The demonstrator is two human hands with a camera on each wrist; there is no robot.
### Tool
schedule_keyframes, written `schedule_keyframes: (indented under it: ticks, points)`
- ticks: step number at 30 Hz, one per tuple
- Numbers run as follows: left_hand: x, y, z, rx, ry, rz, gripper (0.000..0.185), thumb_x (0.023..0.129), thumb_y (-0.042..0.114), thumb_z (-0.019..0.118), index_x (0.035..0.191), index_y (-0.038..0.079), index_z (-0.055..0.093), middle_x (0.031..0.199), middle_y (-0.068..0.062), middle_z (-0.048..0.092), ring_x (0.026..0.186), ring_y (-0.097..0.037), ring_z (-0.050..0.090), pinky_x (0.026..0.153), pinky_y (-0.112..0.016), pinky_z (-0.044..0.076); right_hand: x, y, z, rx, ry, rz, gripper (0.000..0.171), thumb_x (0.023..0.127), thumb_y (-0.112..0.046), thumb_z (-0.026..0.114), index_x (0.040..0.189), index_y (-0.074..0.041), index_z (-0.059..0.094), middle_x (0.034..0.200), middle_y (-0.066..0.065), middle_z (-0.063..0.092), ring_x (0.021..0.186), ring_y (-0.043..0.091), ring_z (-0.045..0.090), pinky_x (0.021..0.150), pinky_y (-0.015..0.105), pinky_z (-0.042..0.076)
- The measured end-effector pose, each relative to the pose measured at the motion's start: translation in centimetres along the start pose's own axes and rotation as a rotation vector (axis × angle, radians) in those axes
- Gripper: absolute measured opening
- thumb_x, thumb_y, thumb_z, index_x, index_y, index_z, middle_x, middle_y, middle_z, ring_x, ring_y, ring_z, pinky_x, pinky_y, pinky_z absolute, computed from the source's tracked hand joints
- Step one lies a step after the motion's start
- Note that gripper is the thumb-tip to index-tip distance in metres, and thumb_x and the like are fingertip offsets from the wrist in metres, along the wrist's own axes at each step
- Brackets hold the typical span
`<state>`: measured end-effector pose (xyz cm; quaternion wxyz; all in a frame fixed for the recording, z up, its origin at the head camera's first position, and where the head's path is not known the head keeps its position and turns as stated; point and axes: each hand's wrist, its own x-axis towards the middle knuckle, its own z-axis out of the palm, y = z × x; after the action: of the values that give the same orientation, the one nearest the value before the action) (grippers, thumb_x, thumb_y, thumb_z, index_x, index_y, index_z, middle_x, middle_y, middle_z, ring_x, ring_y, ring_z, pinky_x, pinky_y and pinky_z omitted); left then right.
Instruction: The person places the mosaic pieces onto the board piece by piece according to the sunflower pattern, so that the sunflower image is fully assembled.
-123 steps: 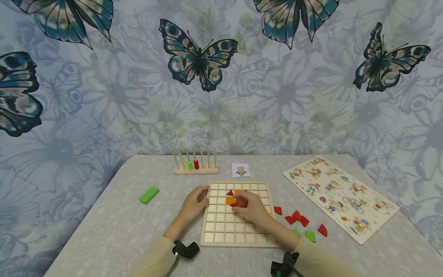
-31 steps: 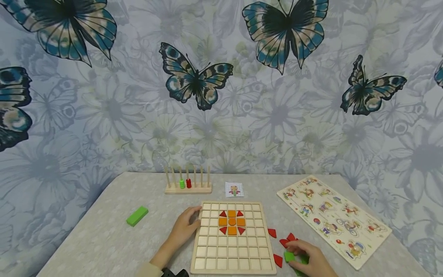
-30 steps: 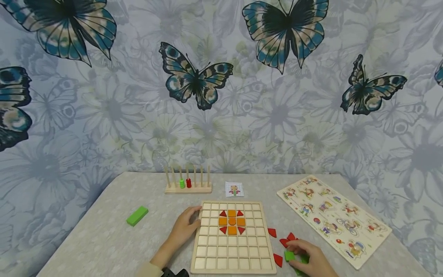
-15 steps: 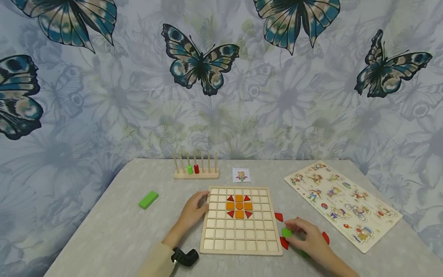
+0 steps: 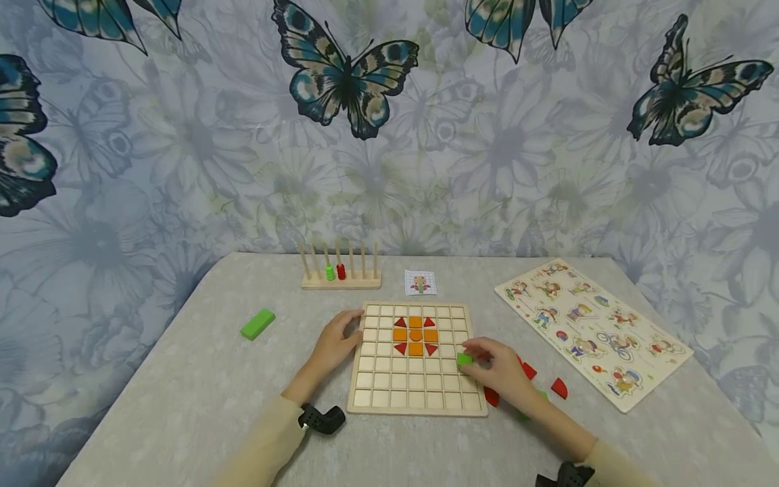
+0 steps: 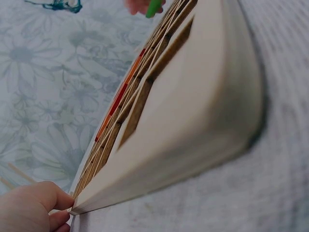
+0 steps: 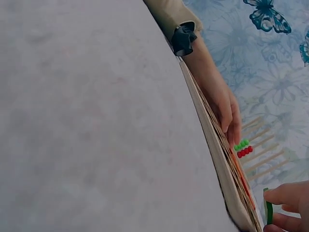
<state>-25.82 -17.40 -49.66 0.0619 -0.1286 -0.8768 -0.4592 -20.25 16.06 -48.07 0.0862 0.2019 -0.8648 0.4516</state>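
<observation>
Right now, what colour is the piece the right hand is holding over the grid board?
Green; the small square piece shows best in the head view.

A wooden peg rack (image 5: 341,273) stands at the far centre of the grey table (image 5: 182,392), carrying green beads (image 5: 329,272) and red beads (image 5: 341,272). A small pattern card (image 5: 420,282) lies just right of it. A green block (image 5: 257,324) rests at left of centre. A wooden picture puzzle (image 5: 593,330) lies at right. Butterfly-printed fabric (image 5: 389,135) fills the upper frame.

Right hand (image 5: 502,370) pinching green tile (image 5: 464,359) (over grid board (image 5: 417,401)), left hand (image 5: 333,343) steadying edge
</observation>
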Motion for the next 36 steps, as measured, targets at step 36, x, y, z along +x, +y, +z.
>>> schedule_keyframes:
  ticks: [36]
  points:
    - [0.2, 0.1, 0.2, -0.015, 0.002, -0.027, 0.045, 0.089, 0.009, 0.059, 0.133, 0.004, 0.053, 0.138, -0.015, 0.052, 0.133, -0.033, 0.044, 0.112, -0.05, 0.034, 2.9, -2.6, 6.2, 0.059, -0.124, -0.075, 0.03, 0.077, -0.003, 0.075, 0.106, -0.001, 0.067, 0.095, 0.008, 0.069, 0.084, 0.017, 0.06, 0.072, 0.021, 0.052]
